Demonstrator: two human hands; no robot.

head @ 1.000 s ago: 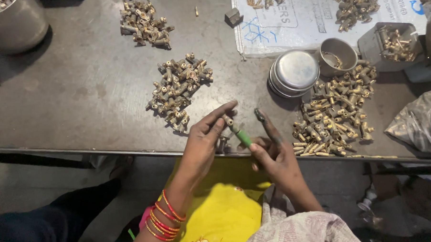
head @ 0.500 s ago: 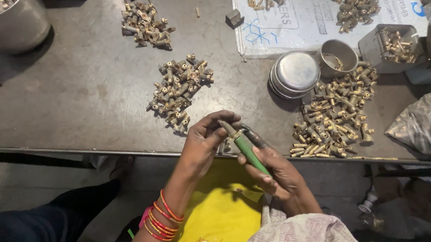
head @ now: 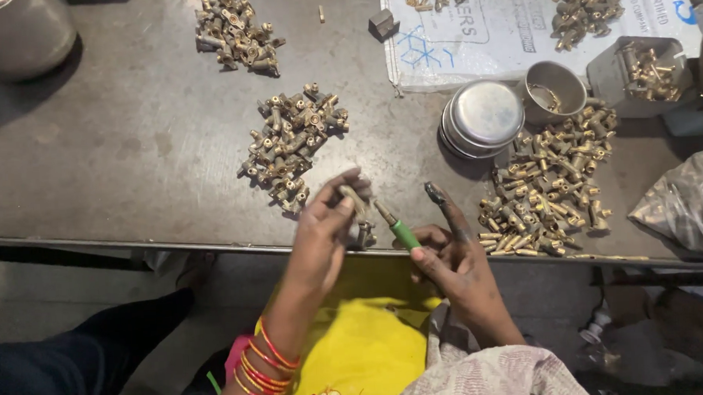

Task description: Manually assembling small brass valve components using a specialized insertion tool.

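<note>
Small brass fitting [head: 360, 207] pinched in the grip of the left hand [head: 322, 237], held just above the near edge of the grey metal surface [head: 132, 166], another fitting [head: 366, 236] just below it. Green-handled tool [head: 395, 227] gripped by the right hand [head: 447, 252] — tip set against the pinched fitting, thumb and curled fingers pressed on the handle, forefinger stretched out free. Left of the hands, a loose pile of fittings [head: 291, 145]; right, a larger pile [head: 550, 187]. Beyond — stacked round steel lids [head: 483, 116], a small steel cup [head: 554, 89], a square tin of parts [head: 643, 74], a white printed sack [head: 501, 29]. Orange and red bangles [head: 260, 364] on the left wrist, yellow cloth [head: 364, 345] below
</note>
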